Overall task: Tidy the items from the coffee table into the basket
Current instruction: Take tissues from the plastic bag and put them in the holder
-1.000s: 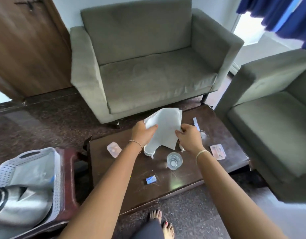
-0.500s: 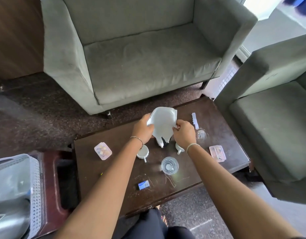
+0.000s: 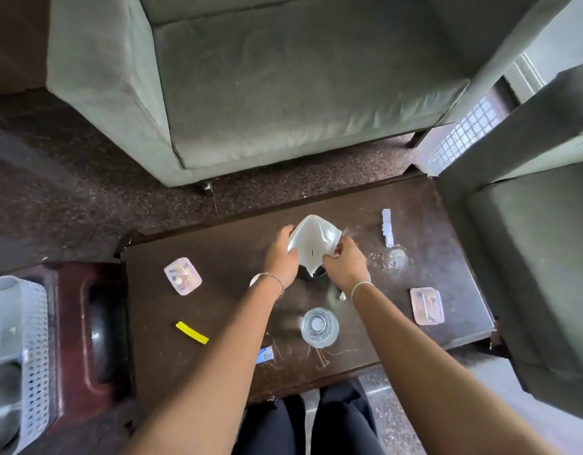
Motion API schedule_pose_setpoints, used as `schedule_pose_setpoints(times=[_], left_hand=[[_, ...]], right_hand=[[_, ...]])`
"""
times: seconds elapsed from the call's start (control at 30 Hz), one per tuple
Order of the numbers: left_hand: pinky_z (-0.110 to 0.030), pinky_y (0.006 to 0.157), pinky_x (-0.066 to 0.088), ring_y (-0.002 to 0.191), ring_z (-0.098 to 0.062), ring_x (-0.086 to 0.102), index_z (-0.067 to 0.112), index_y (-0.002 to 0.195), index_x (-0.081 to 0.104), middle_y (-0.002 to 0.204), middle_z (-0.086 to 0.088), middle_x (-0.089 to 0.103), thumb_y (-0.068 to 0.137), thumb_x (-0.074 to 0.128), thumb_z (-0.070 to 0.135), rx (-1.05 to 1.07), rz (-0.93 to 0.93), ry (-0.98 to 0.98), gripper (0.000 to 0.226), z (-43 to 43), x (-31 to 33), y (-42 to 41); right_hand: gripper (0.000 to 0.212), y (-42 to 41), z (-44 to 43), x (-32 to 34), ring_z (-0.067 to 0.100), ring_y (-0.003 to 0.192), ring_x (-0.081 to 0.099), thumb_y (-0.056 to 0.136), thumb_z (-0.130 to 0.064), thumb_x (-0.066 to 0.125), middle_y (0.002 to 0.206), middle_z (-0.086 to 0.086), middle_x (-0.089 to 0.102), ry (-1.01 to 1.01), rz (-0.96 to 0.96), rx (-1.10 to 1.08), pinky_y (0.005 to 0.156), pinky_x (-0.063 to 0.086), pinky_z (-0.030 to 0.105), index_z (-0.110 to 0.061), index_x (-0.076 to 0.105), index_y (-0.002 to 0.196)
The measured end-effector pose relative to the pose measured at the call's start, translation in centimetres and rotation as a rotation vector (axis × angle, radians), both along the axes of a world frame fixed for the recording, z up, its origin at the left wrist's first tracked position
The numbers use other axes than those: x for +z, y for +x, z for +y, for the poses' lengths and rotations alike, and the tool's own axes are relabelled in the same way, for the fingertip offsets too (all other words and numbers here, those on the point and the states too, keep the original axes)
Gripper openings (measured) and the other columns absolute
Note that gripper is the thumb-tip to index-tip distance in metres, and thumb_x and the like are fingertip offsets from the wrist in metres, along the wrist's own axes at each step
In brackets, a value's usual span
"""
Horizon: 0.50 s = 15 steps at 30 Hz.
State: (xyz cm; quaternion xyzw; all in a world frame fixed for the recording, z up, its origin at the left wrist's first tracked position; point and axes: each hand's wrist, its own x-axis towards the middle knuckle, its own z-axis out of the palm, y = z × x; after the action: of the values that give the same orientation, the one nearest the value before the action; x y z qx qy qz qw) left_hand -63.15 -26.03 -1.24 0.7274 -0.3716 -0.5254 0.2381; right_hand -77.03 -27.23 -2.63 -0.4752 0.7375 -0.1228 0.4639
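Both hands hold a white plastic bag point(image 3: 313, 244) over the middle of the dark coffee table point(image 3: 237, 244). My left hand point(image 3: 281, 259) grips its left edge and my right hand point(image 3: 346, 266) pinches its right edge. On the table lie a clear glass point(image 3: 319, 327), two pink lidded boxes point(image 3: 182, 276) point(image 3: 427, 305), a yellow strip point(image 3: 192, 332), a small blue packet point(image 3: 265, 354), a white paper strip point(image 3: 387, 227) and a clear lid point(image 3: 395, 259). White cups sit partly hidden under my wrists. The white perforated basket point(image 3: 34, 339) stands at the far left.
A grey sofa point(image 3: 283, 93) stands behind the table and a grey armchair point(image 3: 539, 257) crowds its right end. The basket rests on a reddish wooden stool point(image 3: 86, 339) left of the table. My legs are at the table's near edge.
The view has tilted down toward the table. My hands have gathered the bag into a smaller bundle and lowered it closer to the table top. The yellow strip has come into view.
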Motion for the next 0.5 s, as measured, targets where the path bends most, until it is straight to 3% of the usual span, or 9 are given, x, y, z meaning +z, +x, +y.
schedule_pose_setpoints(times=[0.17, 0.33, 0.5], left_hand=[[-0.033, 0.102, 0.038, 0.121, -0.023, 0.049, 0.025, 0.136, 0.042, 0.135, -0.003, 0.053, 0.087, 0.04, 0.003, 0.067, -0.033, 0.033, 0.054, -0.4, -2.9, -1.3], [-0.024, 0.088, 0.032, 0.104, -0.011, 0.044, 0.025, 0.136, 0.042, 0.133, 0.001, 0.052, 0.089, 0.04, 0.001, 0.156, -0.042, 0.059, 0.052, -0.3, -4.8, -2.9], [-0.028, 0.087, 0.04, 0.099, -0.015, 0.049, 0.02, 0.133, 0.045, 0.114, 0.004, 0.054, 0.086, 0.053, 0.011, 0.239, -0.152, 0.065, 0.049, 0.3, -5.8, -3.8]], right_hand=[[0.027, 0.0, -1.0, -3.0, 0.025, 0.092, 0.06, 0.08, -0.014, 0.06, 0.099, 0.002, 0.063, 0.077, -0.028, 0.027, 0.075, 0.047, 0.033, -0.015, 0.05, 0.106], [0.022, -0.6, -1.2, -5.0, 0.028, 0.091, 0.059, 0.08, -0.012, 0.063, 0.1, 0.008, 0.063, 0.076, -0.005, 0.136, 0.072, 0.046, 0.033, -0.013, 0.049, 0.098], [0.038, -2.3, -1.3, -5.5, 0.022, 0.082, 0.055, 0.076, -0.033, 0.07, 0.096, 0.0, 0.055, 0.003, 0.063, 0.16, 0.067, 0.043, 0.032, -0.018, 0.04, 0.093]])
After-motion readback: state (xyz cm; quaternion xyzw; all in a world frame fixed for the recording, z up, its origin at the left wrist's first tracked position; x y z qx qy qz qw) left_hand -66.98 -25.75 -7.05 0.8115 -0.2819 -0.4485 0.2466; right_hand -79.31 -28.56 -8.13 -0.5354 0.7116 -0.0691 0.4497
